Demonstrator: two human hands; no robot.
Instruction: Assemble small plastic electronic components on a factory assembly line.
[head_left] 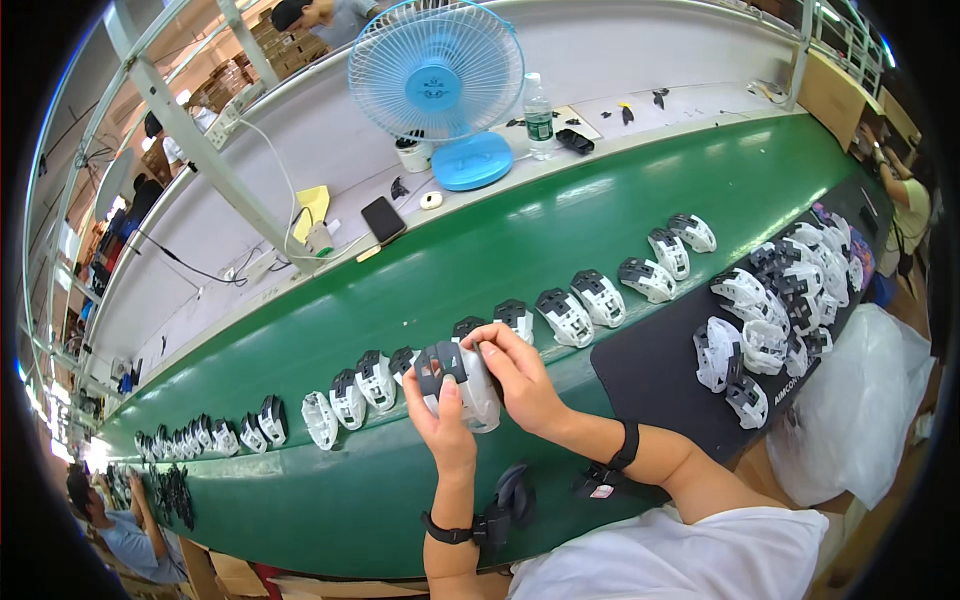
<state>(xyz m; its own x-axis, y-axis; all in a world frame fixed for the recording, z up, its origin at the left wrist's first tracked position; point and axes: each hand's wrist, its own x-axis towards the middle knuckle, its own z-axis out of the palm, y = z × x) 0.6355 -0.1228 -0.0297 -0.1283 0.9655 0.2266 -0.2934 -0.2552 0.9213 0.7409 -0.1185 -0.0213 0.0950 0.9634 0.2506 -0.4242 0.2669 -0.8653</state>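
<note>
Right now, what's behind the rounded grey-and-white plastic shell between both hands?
Partly covered, similar shells show beyond the held shell on the glossy green surface; whatever lies directly behind is hidden.

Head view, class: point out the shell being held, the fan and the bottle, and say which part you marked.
Shell point(480, 394): head view, on its pale side.
Fan point(434, 87): head view, on the blue hub.
Bottle point(540, 127): head view, on its green label.

White short-sleeved top point(670, 555), black strap point(628, 445) around each forearm point(592, 435)
</note>
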